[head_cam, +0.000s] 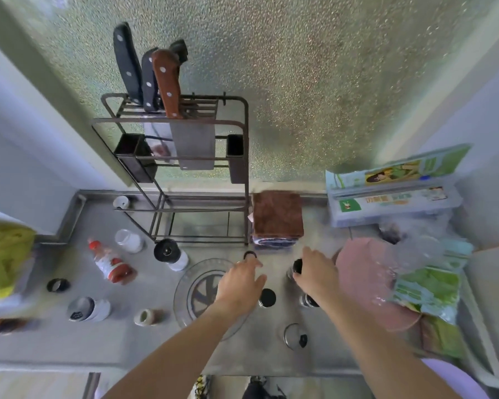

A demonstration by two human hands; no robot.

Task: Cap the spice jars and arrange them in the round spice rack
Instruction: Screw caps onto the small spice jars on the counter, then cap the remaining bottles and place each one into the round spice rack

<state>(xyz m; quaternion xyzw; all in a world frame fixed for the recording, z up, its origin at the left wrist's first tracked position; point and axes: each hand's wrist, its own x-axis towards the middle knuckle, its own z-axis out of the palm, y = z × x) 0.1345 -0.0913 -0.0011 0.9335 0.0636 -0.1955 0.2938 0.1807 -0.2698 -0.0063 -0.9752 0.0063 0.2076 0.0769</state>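
The round spice rack [185, 286] is a clear disc with dark spokes on the steel counter, partly under my left forearm. My left hand [239, 283] hovers over its right rim with fingers apart, the fingertips right at a loose black cap [249, 254]. My right hand [319, 276] is closed around a glass spice jar with a black cap [296, 266]. Two more black-capped jars stand near my wrists, one [267, 298] between my hands and one [308, 301] under my right wrist. A clear jar [294, 336] lies on its side nearer to me.
Left of the rack are a black-capped jar [169, 251], an open jar [128, 240], a fallen red bottle [111, 262], a black cap [58, 285] and two toppled jars [88, 309] [146, 316]. A knife stand [185, 168], folded brown cloth [277, 217] and plastic bags [427, 286] crowd the back and right.
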